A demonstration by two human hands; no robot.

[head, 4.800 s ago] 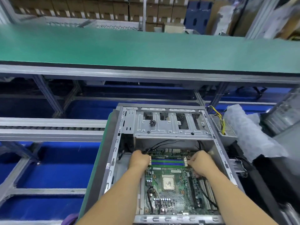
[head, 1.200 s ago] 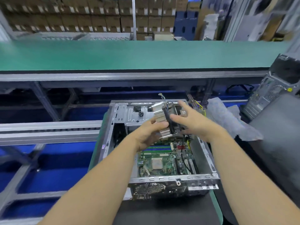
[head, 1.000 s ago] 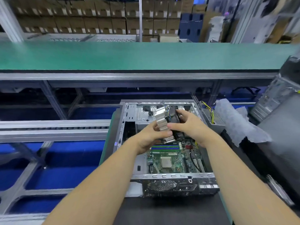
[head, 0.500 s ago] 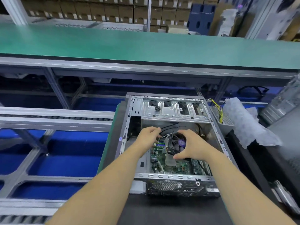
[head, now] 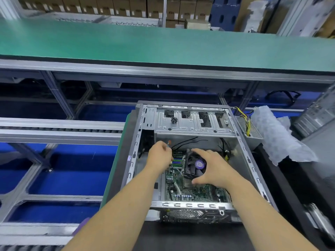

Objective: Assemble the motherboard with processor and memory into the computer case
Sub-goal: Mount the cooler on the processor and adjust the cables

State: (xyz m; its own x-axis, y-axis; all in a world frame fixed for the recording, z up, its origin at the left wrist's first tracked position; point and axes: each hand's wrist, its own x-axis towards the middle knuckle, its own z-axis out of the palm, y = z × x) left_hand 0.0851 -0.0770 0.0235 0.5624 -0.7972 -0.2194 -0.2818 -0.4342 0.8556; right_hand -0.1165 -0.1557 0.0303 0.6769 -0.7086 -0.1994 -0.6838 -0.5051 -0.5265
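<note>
Lowered since 1.2 s ago: black fan-topped finned metal CPU cooler, then held up over the case w/ both hands, now down inside, tilted, just above the processor socket area. Left hand off it now, moved to the cables.

Largest first: long green-topped conveyor bench across the back, alu frame under. Grey sheet-steel computer case lying open side up on dark mat, drive-bay plate at far end. Crumpled clear bubble wrap just beside case on right. Green motherboard seated flat on case floor; blue-green memory sticks already slotted, left of cooler.

Right hand spread over cooler, fingers and thumb curled round fan frame, gripping it. Left hand clenched round thin wires, orange-tipped lead sticking out above knuckles; probably holding cables clear or the fan lead, can't tell which.

Handling, as judged: cooler rigid, fairly heavy for size, fins sharp-ish and bendable, blades fragile. Best held by outer frame edges, not hub or blades. Needs setting down square on socket, no sliding. Board stiff but brittle, pins and caps vulnerable, so no leaning on it.
</note>
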